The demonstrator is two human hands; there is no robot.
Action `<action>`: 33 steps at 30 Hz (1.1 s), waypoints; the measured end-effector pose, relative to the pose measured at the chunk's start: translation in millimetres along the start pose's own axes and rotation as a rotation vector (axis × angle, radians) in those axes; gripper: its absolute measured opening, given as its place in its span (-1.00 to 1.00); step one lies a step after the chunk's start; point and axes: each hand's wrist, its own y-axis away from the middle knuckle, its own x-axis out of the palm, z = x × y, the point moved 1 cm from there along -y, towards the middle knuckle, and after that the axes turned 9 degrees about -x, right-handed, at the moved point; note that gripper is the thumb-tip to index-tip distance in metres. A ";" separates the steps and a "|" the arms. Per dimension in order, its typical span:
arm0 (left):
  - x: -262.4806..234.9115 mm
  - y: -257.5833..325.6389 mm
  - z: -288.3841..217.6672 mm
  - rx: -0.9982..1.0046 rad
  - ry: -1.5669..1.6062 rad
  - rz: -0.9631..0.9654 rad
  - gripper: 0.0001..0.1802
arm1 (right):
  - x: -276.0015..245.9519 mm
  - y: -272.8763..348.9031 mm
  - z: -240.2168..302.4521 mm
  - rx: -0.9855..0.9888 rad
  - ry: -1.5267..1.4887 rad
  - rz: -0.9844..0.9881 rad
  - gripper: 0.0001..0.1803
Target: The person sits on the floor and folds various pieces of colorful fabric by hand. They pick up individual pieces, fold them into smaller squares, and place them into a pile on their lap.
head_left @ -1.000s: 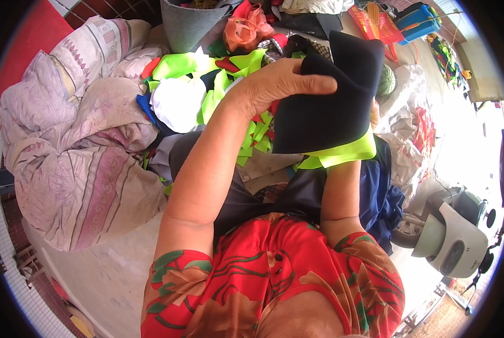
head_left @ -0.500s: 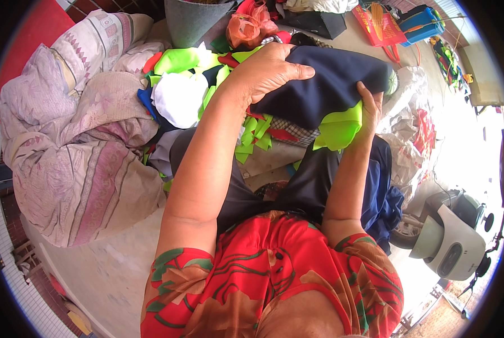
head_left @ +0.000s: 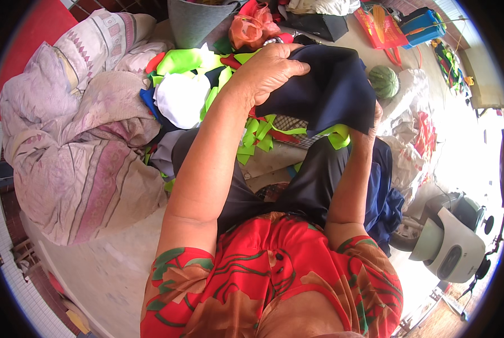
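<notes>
The navy cloth (head_left: 326, 84) hangs at one o'clock, its nine-o'clock edge pinched by the left hand (head_left: 267, 70). The right hand (head_left: 368, 134) half hides behind its four-o'clock edge, grip impossible to tell. Pale floor (head_left: 97, 270) stretches at eight o'clock.

The cloth (head_left: 328, 84) is plain dark navy; left of it are a white disc (head_left: 181, 100), neon yellow-green scraps (head_left: 178, 61) and a pale pinkish bundle (head_left: 102, 146) bearing a mauve band and dark-pink diamonds. Beyond the cloth, the bucket (head_left: 198, 22) is grey and the bag (head_left: 253, 27) orange-red; right of it, the melon (head_left: 383, 82) is green with darker stripes. Nearer than the cloth, the trousers (head_left: 314, 177) are dark grey, the shirt (head_left: 263, 253) red with green and brown leaf motifs.
</notes>
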 end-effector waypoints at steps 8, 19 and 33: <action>4.3 5.3 -10.7 0.022 -0.142 0.028 -0.49 | 12.7 18.6 -17.6 0.001 -0.497 -0.047 -0.58; 11.7 9.4 -10.3 -0.065 -0.045 0.232 -0.44 | -3.5 -6.9 30.3 -0.013 -0.540 -0.217 -0.54; 24.8 4.9 -14.7 0.041 0.105 0.170 -0.70 | 6.3 -22.6 47.2 0.272 -0.940 -0.350 -0.67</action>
